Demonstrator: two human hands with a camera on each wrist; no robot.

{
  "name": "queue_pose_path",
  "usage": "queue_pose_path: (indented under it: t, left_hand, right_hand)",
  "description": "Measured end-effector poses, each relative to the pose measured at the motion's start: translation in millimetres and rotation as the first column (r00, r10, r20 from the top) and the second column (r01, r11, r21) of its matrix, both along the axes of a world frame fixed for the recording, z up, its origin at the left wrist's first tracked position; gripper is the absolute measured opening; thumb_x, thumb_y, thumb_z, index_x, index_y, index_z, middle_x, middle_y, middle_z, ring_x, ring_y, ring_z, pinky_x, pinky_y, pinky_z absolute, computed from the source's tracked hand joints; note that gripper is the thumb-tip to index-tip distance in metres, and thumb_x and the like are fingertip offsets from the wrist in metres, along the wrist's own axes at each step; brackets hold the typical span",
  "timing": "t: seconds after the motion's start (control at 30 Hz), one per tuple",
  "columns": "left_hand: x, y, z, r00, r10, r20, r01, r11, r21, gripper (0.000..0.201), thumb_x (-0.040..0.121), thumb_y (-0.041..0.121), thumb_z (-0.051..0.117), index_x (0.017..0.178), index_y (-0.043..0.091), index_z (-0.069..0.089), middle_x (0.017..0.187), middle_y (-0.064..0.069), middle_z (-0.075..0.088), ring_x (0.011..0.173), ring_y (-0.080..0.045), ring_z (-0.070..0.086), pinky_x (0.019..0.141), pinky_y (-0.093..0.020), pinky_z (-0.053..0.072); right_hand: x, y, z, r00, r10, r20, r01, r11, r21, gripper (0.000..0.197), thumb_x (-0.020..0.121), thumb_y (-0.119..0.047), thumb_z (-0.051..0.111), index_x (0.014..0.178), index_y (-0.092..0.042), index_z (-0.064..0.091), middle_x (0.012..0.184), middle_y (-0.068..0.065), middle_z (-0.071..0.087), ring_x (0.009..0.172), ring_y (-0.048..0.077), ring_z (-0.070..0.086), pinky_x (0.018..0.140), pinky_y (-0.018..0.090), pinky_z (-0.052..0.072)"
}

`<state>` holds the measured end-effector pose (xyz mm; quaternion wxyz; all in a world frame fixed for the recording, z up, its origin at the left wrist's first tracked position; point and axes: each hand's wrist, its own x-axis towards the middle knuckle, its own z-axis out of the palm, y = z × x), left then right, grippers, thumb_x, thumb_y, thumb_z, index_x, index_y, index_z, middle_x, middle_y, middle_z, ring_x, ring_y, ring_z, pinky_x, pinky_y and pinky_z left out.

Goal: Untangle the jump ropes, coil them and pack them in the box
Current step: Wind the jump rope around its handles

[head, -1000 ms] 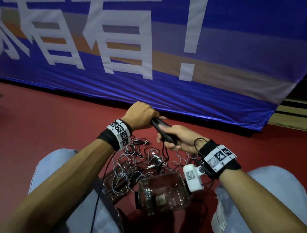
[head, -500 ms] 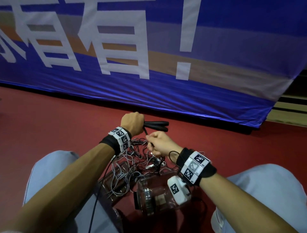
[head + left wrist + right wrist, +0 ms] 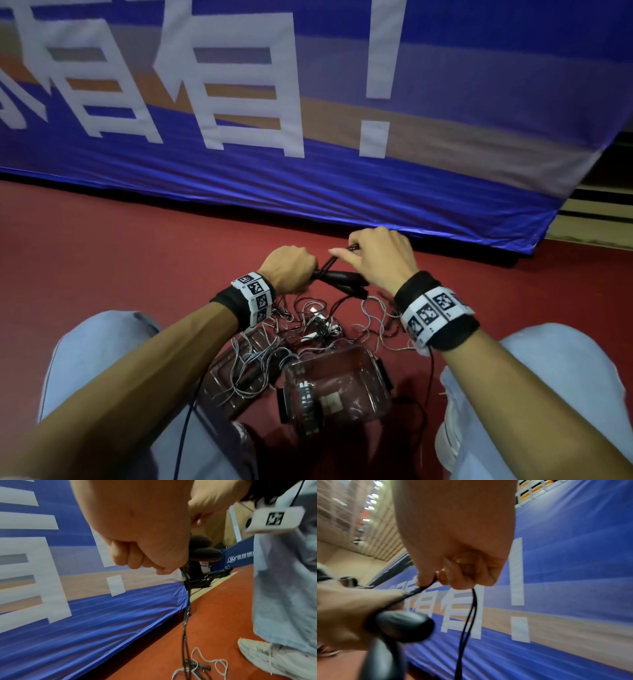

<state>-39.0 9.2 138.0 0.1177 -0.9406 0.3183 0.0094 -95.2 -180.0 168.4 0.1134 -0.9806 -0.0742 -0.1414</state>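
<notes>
Both hands [image 3: 342, 262] grip rope [image 3: 467, 616] near banner [image 3: 308, 192] edge.

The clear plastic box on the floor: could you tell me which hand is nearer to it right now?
Left, narrowly. The left hand grips the black handles above the tangle of ropes beyond the clear box; the right hand pinches the black cord slightly farther away.

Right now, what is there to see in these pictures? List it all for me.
handles: two, black, held together in the left hand
black cord: one, pinched by the right hand, hanging down
tangled ropes: count unclear, grey and black, on the floor between the knees
box: one, clear, on the floor by the tangle
banner: one, blue with white characters, ahead
floor: red
shoe: one, white
left hand: gripping
right hand: pinching
</notes>
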Motion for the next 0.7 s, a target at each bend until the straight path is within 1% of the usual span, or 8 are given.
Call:
queue_pose_path:
  t: [0.2,0.37,0.43,0.53,0.6,0.63,0.67,0.7]
  left_hand:
    - [-13.2,-15.5,29.1,0.988,-0.125,0.094,0.132,0.989,-0.072,0.018,0.097,0.027,0.049,0.090,0.020,0.064,0.073,-0.003,0.065,0.068,-0.032,0.065,0.067,-0.036,0.051]
    - [-25.1,-26.5,56.6,0.982,-0.129,0.135,0.161,0.953,-0.256,0.013,0.091,0.027,0.059,0.088,0.016,0.065,0.080,-0.005,0.069,0.069,-0.032,0.064,0.068,-0.039,0.052]
    - [-29.8,-27.5,63.6,0.981,-0.108,0.163,0.159,0.924,-0.348,0.013,0.088,0.026,0.061,0.082,0.015,0.064,0.074,-0.007,0.068,0.065,-0.036,0.063,0.064,-0.042,0.053]
    - [-27.2,-24.2,67.9,0.967,-0.059,0.249,0.167,0.883,-0.439,0.013,0.085,0.025,0.063,0.076,0.016,0.063,0.065,-0.011,0.065,0.059,-0.040,0.060,0.054,-0.039,0.047]
    - [-21.5,-20.0,69.7,0.951,-0.023,0.308,0.167,0.876,-0.451,0.017,0.090,0.028,0.061,0.076,0.017,0.063,0.063,-0.010,0.064,0.057,-0.040,0.060,0.054,-0.037,0.043]
    - [-18.8,-17.5,70.7,0.946,-0.009,0.325,0.167,0.871,-0.463,0.023,0.094,0.031,0.059,0.076,0.017,0.062,0.062,-0.009,0.063,0.056,-0.040,0.060,0.054,-0.037,0.044]
    - [-16.3,-14.8,71.2,0.942,0.002,0.335,0.165,0.867,-0.470,0.029,0.098,0.034,0.055,0.076,0.017,0.062,0.061,-0.009,0.063,0.054,-0.039,0.059,0.054,-0.037,0.047]
    - [-14.2,-12.4,71.6,0.940,0.014,0.341,0.155,0.872,-0.465,0.034,0.101,0.037,0.052,0.076,0.016,0.063,0.061,-0.008,0.063,0.054,-0.038,0.059,0.055,-0.038,0.049]
  right_hand:
    - [13.4,-42.5,6.7,0.990,0.111,-0.085,-0.070,0.920,0.385,0.062,0.081,-0.080,0.061,0.061,-0.021,0.059,0.054,0.005,0.050,0.051,0.020,0.042,0.054,0.034,0.035]
    - [18.9,-43.8,6.7,0.953,0.234,-0.192,-0.077,0.800,0.595,0.079,0.078,-0.082,0.059,0.071,-0.004,0.068,0.056,0.002,0.043,0.054,0.013,0.039,0.057,0.031,0.033]
    - [19.5,-37.8,6.2,0.940,0.284,-0.188,-0.062,0.686,0.725,0.084,0.079,-0.077,0.061,0.071,0.007,0.065,0.056,0.003,0.041,0.052,0.013,0.037,0.052,0.028,0.031]
    - [21.9,-25.7,-5.3,0.957,0.237,-0.167,-0.011,0.606,0.795,0.046,0.092,-0.049,0.063,0.060,-0.017,0.058,0.045,-0.008,0.046,0.040,0.006,0.039,0.045,0.021,0.029]
    - [22.8,-15.4,-18.4,0.935,0.198,-0.295,0.097,0.658,0.747,0.027,0.104,-0.028,0.058,0.080,-0.039,0.052,0.055,-0.033,0.059,0.053,-0.012,0.055,0.058,0.008,0.037]
    - [19.2,-8.0,-22.5,0.913,0.192,-0.360,0.161,0.643,0.749,0.029,0.107,-0.022,0.053,0.085,-0.042,0.048,0.058,-0.046,0.054,0.060,-0.022,0.054,0.064,0.004,0.041]
    - [13.8,0.5,-23.0,0.907,0.185,-0.379,0.198,0.606,0.770,0.030,0.108,-0.022,0.050,0.083,-0.039,0.049,0.055,-0.042,0.055,0.056,-0.018,0.055,0.062,0.006,0.043]
    - [7.1,9.2,-20.0,0.918,0.162,-0.361,0.211,0.572,0.792,0.033,0.108,-0.027,0.048,0.075,-0.032,0.051,0.049,-0.026,0.057,0.046,-0.006,0.053,0.056,0.011,0.041]
